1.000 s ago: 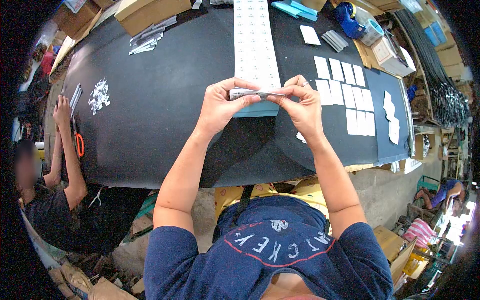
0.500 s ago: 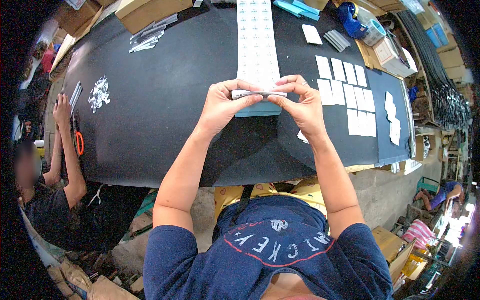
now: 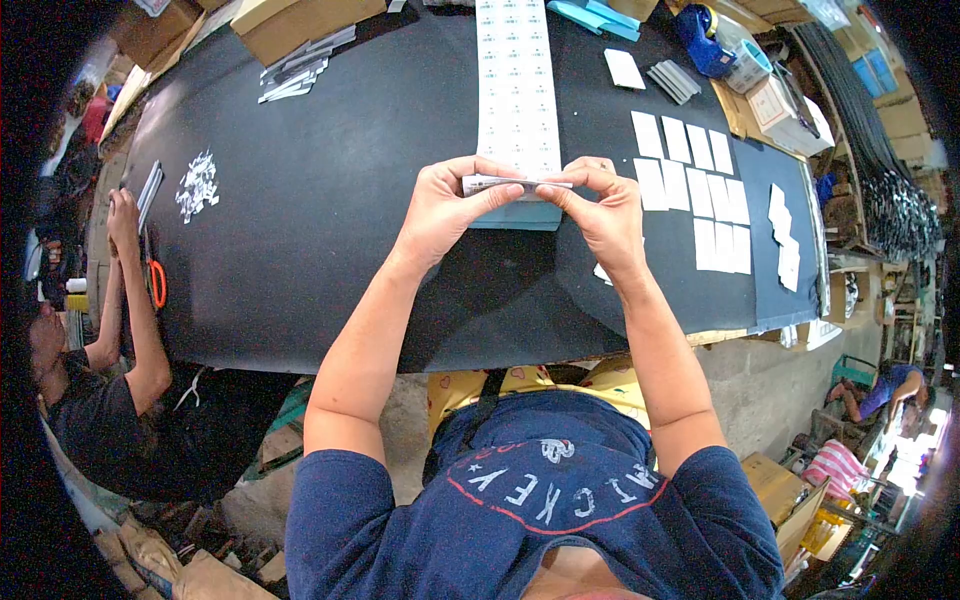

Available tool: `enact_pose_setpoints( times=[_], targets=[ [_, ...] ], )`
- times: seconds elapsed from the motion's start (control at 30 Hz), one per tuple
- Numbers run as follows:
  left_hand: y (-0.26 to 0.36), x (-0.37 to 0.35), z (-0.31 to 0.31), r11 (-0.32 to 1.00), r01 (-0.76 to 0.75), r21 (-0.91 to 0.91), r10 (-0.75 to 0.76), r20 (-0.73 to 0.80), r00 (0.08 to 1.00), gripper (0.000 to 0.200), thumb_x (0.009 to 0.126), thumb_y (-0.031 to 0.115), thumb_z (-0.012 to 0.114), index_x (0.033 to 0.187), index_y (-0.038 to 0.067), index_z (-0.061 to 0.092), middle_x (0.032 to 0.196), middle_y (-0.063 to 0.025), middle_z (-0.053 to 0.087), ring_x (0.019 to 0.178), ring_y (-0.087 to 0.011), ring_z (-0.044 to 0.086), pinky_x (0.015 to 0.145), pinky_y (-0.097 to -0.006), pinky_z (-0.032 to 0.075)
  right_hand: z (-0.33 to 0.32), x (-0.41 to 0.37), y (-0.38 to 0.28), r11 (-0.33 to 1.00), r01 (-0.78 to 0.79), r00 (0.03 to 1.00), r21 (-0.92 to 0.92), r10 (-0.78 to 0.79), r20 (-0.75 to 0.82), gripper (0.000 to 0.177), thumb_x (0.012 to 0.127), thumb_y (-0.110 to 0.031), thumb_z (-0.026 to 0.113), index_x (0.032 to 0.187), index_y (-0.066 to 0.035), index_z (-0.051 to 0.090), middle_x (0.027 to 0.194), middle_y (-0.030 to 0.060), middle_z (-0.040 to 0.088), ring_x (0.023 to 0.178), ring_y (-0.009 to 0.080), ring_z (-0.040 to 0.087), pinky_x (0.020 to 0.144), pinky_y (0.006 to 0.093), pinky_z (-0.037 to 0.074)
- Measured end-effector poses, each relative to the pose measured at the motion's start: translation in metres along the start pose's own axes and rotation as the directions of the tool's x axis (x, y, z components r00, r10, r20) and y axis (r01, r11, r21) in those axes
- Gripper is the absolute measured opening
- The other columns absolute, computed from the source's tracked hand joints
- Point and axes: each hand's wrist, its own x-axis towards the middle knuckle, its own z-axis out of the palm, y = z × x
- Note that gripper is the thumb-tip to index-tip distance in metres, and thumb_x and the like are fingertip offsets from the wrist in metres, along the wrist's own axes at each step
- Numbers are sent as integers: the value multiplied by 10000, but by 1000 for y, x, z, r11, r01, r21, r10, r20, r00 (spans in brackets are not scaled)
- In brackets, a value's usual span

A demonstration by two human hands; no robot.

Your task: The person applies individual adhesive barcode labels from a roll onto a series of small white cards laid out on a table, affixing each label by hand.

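Observation:
A long white strip of printed labels [image 3: 516, 85] runs from the far edge of the table down to my hands. My left hand [image 3: 447, 208] pinches the left part of its folded near end between thumb and fingers. On the right part of the same fold, my right hand [image 3: 606, 208] presses with thumb and fingertips. The two thumbs nearly meet at the middle of the folded edge. Just under the fold lies a light blue flat piece [image 3: 515, 216], partly hidden by the strip and my hands. How many layers are folded cannot be made out.
Rows of white cards [image 3: 713, 190] lie on the black table [image 3: 300, 200] to the right. A blue tape dispenser [image 3: 704, 42] stands at the back right. White scraps [image 3: 198, 187], orange-handled scissors [image 3: 157, 284] and a co-worker's hands [image 3: 123, 218] are at the left.
The folded end looks slightly flatter between my fingers, and my thumbs have shifted a little upward and inward. Both hands keep their grip in nearly the same place.

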Motion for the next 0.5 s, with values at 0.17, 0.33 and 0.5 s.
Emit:
enact_pose_setpoints(
  times=[0.17, 0.33, 0.5],
  targets=[
    [-1, 0, 1, 1000, 12, -13, -12, -18, 1000, 134, 804, 61, 738, 933, 44, 708, 900, -38, 702, 821, -79, 628, 743, -222, 498, 0, -1, 3, 999, -32, 999, 12, 33, -5, 106, 714, -157, 807, 805, -118, 768, 757, -3, 674, 912, 147, 518, 854, 297, 392],
    [0, 0, 3, 1000, 14, 15, -13, -27, 1000, 117, 810, 46, 726, 923, 40, 700, 885, -33, 698, 799, -72, 620, 724, -217, 487, -1, -1, 1, 999, -41, 999, -7, 41, 0, 109, 716, -163, 808, 804, -114, 768, 767, 3, 679, 903, 147, 527, 866, 306, 390],
    [-3, 0, 2, 999, 38, 27, -37, -28, 999, 112, 812, 55, 727, 920, 45, 702, 883, -26, 696, 791, -73, 617, 726, -217, 484, -4, -1, 3, 992, -92, 995, 86, 88, 45, 120, 717, -160, 807, 814, -103, 765, 788, 10, 689, 896, 140, 543, 859, 298, 397]
  ],
)
